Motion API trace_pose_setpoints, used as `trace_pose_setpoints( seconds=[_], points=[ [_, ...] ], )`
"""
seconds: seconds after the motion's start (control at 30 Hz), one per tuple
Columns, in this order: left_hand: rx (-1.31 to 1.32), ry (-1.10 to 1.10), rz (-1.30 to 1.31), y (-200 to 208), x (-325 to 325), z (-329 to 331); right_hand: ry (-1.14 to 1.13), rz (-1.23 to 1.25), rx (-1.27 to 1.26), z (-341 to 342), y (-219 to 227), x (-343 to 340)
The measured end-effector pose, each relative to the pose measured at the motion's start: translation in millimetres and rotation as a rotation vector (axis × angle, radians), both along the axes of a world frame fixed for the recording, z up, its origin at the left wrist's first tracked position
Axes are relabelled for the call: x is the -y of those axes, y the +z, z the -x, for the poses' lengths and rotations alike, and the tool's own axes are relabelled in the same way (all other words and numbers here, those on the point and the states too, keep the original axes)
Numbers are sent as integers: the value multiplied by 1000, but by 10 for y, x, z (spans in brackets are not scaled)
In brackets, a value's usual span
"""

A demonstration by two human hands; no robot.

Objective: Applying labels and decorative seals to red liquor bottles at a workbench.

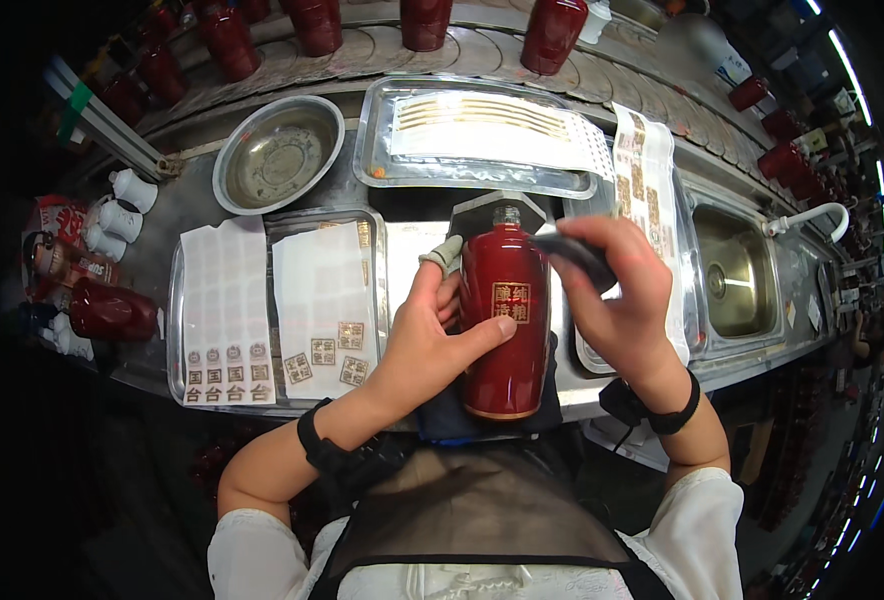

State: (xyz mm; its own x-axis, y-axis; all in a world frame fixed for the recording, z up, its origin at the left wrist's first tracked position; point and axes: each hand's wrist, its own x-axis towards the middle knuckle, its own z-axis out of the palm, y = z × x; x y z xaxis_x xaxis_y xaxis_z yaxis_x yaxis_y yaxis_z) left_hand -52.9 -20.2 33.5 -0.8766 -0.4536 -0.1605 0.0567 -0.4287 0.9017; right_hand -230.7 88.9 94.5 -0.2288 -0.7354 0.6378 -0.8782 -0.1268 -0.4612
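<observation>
A dark red glossy bottle with a clear threaded neck stands nearly upright in front of me. On its front is a square gold character decal. My left hand grips the bottle's left side, its thumb lying on the decal's lower edge. A pale green finger cover sits on one of its fingertips. My right hand is closed round a dark, flat, rounded piece, held by the bottle's right shoulder; its exact kind is blurred. Behind the neck, a dark angular rest shows partly.
Metal trays hold decal sheets: a left tray, a back tray and a right one beneath a hanging sheet. A steel bowl stands back left, a sink right. Red bottles line the conveyor behind.
</observation>
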Motion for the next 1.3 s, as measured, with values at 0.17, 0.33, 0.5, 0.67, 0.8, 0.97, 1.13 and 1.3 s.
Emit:
trace_pose_setpoints(
  seconds=[0.17,0.33,0.5,0.67,0.8,0.97,1.13,1.3],
  points=[
    [-40,-45,8,-176,106,-125,372,-161,-62,-228,-32,-490],
    [-87,-71,-145,0,139,-166,125,-217,270,-209,34,-50],
    [-107,-56,-228,-118,112,-165,342,-127,-481,-268,120,-23],
    [-9,-48,-237,-99,129,-203,430,-368,54,-316,162,204],
    [-17,29,-158,-20,58,-112,274,-119,-260,-127,121,163],
    [-65,77,-65,-56,10,3,305,-169,43,-208,-34,-260],
    [-59,50,-67,-116,-31,-24,343,4,-219,-115,-237,-393],
    [-52,43,-24,-105,-29,-108,102,-6,77,-113,-97,-280]
  ],
)
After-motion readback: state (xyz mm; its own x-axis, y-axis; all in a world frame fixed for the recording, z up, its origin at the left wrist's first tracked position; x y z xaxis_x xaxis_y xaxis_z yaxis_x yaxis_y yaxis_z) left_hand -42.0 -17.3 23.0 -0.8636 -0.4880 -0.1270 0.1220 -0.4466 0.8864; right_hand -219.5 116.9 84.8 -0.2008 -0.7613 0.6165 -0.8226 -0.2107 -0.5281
